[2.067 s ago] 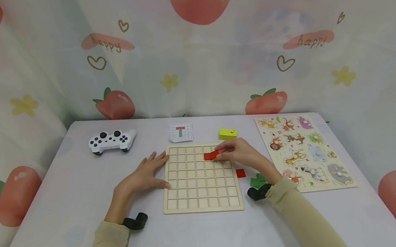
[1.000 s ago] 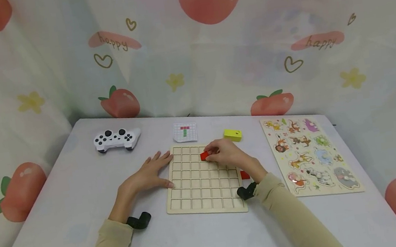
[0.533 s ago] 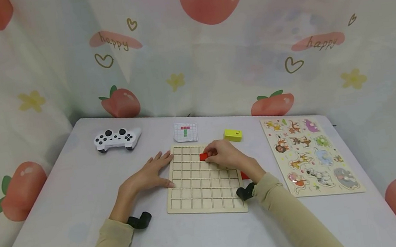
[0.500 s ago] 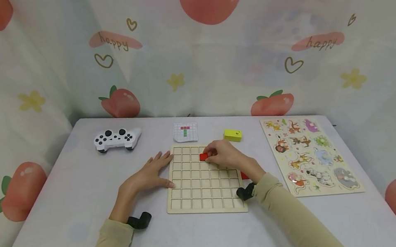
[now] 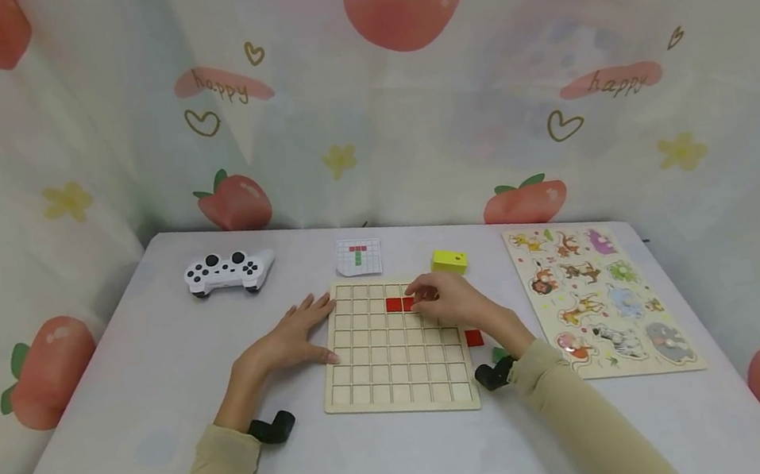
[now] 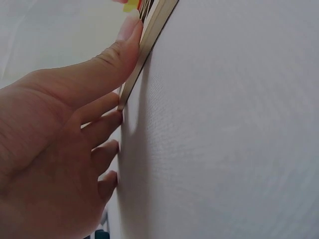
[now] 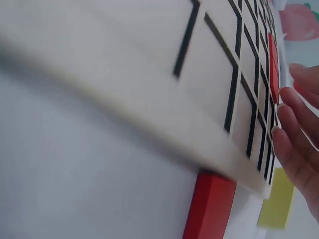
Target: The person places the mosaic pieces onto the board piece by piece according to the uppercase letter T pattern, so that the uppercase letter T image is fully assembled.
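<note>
A square wooden grid board lies on the table. My left hand rests at its left side, fingers spread, with the thumb over the rim; in the left wrist view the thumb touches the board's edge. Two red tiles, a left one and a right one, lie side by side in the grid's second row. Over the right tile hovers my right hand, thumb and fingers loosely bent and apart. The right wrist view shows those fingers close above the board, pinching nothing.
Beside the board's right edge lies another red tile, with a green piece partly hidden by the right wrist. Behind stand a pattern card, a yellow block and a white game controller. An animal puzzle lies right.
The right hand laid a tilted red tile beside the first one, reached left over the pair with its fingertips there, then drew back right. Both tiles now show flat. The left hand stayed put.
</note>
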A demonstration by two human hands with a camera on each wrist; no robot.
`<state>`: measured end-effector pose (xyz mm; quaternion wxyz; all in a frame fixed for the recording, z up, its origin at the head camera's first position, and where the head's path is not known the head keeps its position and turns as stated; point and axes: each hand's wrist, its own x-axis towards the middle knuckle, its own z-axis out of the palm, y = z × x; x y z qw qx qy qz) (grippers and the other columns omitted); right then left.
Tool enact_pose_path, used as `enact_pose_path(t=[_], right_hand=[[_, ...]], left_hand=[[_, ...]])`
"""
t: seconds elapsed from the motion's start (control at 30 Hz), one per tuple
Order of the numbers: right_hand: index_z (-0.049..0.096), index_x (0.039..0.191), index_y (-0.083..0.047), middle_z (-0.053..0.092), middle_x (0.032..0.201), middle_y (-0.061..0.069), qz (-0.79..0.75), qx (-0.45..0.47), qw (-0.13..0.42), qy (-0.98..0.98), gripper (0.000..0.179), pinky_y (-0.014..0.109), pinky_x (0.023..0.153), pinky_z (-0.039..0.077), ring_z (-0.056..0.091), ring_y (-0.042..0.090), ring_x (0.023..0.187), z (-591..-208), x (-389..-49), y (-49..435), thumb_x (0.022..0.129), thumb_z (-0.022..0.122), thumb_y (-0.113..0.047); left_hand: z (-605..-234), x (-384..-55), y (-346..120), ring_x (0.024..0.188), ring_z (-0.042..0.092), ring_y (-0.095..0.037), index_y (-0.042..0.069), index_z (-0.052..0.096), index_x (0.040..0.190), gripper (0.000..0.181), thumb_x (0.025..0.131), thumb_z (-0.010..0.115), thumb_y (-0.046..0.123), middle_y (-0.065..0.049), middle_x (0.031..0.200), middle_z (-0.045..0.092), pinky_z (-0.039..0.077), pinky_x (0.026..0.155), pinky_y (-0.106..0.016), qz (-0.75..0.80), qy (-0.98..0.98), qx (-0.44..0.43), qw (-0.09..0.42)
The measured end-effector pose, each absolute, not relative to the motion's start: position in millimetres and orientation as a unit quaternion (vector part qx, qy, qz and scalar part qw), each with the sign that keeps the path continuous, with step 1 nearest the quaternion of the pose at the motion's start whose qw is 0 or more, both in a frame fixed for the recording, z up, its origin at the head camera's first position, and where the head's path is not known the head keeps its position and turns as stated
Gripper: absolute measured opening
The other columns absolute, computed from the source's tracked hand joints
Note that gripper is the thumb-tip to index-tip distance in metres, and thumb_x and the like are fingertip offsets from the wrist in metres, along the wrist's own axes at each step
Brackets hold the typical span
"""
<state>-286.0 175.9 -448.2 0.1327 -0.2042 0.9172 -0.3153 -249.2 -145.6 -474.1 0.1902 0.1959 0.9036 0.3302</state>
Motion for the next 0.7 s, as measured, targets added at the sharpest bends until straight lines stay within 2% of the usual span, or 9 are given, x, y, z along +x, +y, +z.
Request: enact_pose_path(t=[0.47, 0.7], right_hand=[[0.074, 0.113, -0.005, 0.072, 0.099, 0.003, -0.325, -0.21, 0.089, 0.918, 0.019, 0.031, 0.079, 0.056, 0.062, 0.017, 0.088, -445, -264, 218, 0.096, 0.071, -0.012], [0.075, 0.107, -0.007, 0.072, 0.097, 0.002, -0.33, -0.192, 0.092, 0.92, 0.014, 0.026, 0.076, 0.054, 0.061, 0.016, 0.085, -449, -257, 237, 0.095, 0.073, -0.013]], left_hand=[[-472, -246, -143, 0.161, 0.003, -0.036, 0.008, 0.03, 0.162, 0.102, 0.081, 0.086, 0.034, -0.009, 0.172, 0.02, 0.002, 0.13, -0.057, 0.324, 0.908, 0.186, 0.19], [-473, -247, -143, 0.161, 0.004, -0.037, 0.008, 0.03, 0.162, 0.103, 0.081, 0.086, 0.035, -0.01, 0.172, 0.02, 0.002, 0.13, -0.057, 0.323, 0.908, 0.188, 0.189]])
